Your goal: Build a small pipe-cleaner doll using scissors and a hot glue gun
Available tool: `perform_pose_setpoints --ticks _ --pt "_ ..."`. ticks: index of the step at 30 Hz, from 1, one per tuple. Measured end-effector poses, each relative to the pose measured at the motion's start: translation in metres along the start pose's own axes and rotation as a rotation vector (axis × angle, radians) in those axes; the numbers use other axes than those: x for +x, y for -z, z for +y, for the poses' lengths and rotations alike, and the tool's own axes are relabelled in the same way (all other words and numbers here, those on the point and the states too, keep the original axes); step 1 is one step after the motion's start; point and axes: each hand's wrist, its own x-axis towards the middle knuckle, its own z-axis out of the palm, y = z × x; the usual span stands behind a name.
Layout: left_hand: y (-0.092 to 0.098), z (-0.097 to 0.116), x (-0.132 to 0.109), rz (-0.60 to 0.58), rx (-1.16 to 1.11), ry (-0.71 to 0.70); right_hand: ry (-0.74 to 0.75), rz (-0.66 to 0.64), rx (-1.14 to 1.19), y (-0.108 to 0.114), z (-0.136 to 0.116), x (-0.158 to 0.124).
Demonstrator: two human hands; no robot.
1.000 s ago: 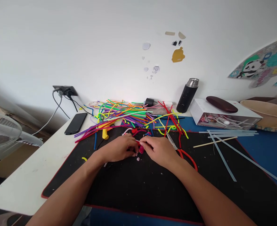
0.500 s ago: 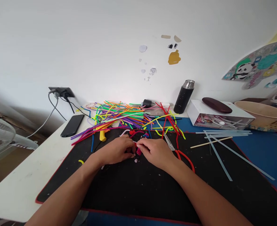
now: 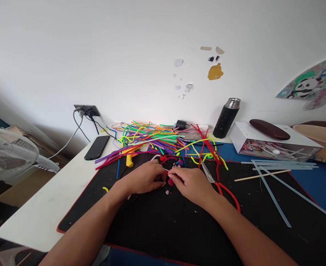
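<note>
Over the black mat, my left hand (image 3: pixel 148 178) and my right hand (image 3: pixel 192 184) meet with curled fingers. Between the fingertips shows a small red-and-pink piece (image 3: pixel 170 181), pinched by both hands; its exact kind is partly hidden. Just below lies a tiny pale lump (image 3: pixel 167 192). Behind my right fingers sits a small blue-and-pink figure (image 3: pixel 179 163), and a red curled bit (image 3: pixel 162 158) lies beyond my left hand. Scissors with red handles (image 3: pixel 229 192) rest open right of my right hand. A yellow-handled glue gun (image 3: pixel 129 159) lies behind my left wrist.
Colourful pipe cleaners (image 3: pixel 152 136) are heaped along the wall. A black flask (image 3: pixel 226 120) stands beside a white box (image 3: pixel 246 136) with a dark case (image 3: pixel 270 129) on top. Glue sticks (image 3: pixel 274 197) and a wooden stick (image 3: pixel 262 175) lie right. A phone (image 3: pixel 97 147) lies left.
The whole view has shifted, so the scene sits further right and slightly lower. My hands stay together at the small red-and-pink piece, their grip nearly the same.
</note>
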Motion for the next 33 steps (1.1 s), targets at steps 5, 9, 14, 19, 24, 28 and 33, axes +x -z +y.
perform_pose_setpoints --ticks 5,9,14,19,24,28,33 --pt "-0.0005 0.0002 0.0005 -0.005 0.006 0.011 0.000 0.000 -0.014 0.0007 -0.0012 0.0002" --pt "-0.0007 0.0011 0.0010 -0.021 0.007 0.001 0.004 0.008 -0.021 -0.0009 -0.0004 -0.0001" --pt "-0.0008 0.0011 0.0015 -0.030 0.026 -0.019 0.009 0.014 -0.024 -0.0030 0.0015 -0.0008" --pt "0.0002 0.0019 0.0013 -0.021 0.027 -0.011 0.007 0.009 -0.014 -0.0028 0.0016 -0.0005" --pt "0.0022 0.0042 0.0009 -0.009 0.043 0.005 -0.013 -0.015 -0.020 -0.0012 -0.0002 0.0001" --pt "0.0020 0.0047 0.0009 -0.015 0.052 -0.012 -0.016 -0.017 -0.018 -0.0009 -0.0004 0.0005" --pt "0.0000 0.0030 0.0015 -0.020 0.045 -0.030 -0.013 -0.018 -0.004 -0.0011 -0.0002 0.0006"
